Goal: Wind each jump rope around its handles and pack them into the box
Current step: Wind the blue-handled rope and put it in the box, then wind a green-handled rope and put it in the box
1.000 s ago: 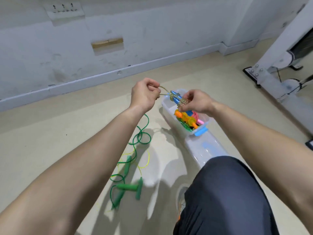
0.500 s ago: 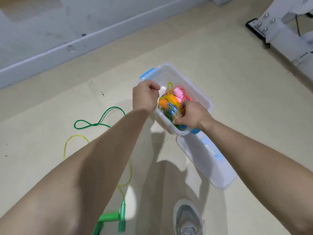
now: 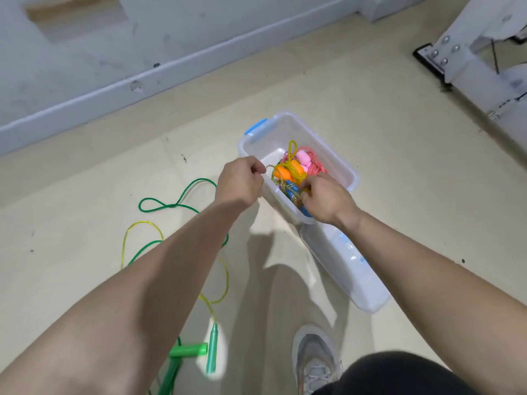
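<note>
Now, blue-handled rope [image 3: 293, 192] bundled, inside clear box [image 3: 310, 129]

One box [image 3: 288, 132], one lid [image 3: 350, 275], one shoe [image 3: 313, 357]; two loose ropes: green rope [image 3: 186, 351], yellow rope [image 3: 212, 349].

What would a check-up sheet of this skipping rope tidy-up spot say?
Surface: beige floor, a few dark specks.
Job's things: clear box open, holding wound ropes with orange handles and pink handles; green rope and yellow rope lie loose on the floor.
Clutter: box lid lying beside the box.
Hands: left hand pinches a thin cord at the box's rim; right hand holds the blue-handled rope inside the box.
Cables: thin dark wire by the white frame.
Surroundings: grey wall, white metal frame, one shoe.
</note>
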Motion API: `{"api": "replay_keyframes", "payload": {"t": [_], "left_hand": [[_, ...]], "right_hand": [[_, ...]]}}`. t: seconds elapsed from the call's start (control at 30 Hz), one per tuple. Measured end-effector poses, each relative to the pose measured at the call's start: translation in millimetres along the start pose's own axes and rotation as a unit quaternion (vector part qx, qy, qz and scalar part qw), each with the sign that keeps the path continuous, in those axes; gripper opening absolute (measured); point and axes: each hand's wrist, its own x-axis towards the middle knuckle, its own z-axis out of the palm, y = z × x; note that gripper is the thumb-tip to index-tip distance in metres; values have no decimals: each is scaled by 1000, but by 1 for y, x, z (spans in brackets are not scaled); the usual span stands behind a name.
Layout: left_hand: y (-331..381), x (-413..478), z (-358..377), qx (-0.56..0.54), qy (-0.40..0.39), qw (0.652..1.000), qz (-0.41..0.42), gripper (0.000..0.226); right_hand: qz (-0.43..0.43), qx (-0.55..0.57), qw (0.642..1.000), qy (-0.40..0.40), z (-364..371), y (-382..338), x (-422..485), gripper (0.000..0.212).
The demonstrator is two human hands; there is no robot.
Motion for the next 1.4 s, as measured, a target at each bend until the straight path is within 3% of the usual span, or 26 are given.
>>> {"api": "replay_keyframes", "payload": {"t": [0.3,0.4,0.53,0.8,1.1,1.27,1.4], "left_hand": [[5,-100,-105,25,-15,999,-26,19],[-8,-136,-141,37,-3,999,-23,18],[-36,-171,-166,32,19,998,-57,16],[-147,-233,-151,11,-19,985,-172,14],[-248,-268,-67,35,-141,958,-247,12],[-269,-267,-22,149,-190,957,-161,40],[-277,-267,0,226,-207,946,-107,33]], "right_hand": [[-146,-120,975,-117,-90,-132,-71,27],[-186,-201,954,-122,-100,-171,-95,30],[-216,-229,942,-119,-89,-211,-111,32],[-244,-190,933,-185,36,-249,-115,28],[-197,-166,911,-323,209,-203,-128,35],[-187,-159,904,-349,270,-167,-139,35],[-159,-122,931,-304,289,-147,-143,24]]}}
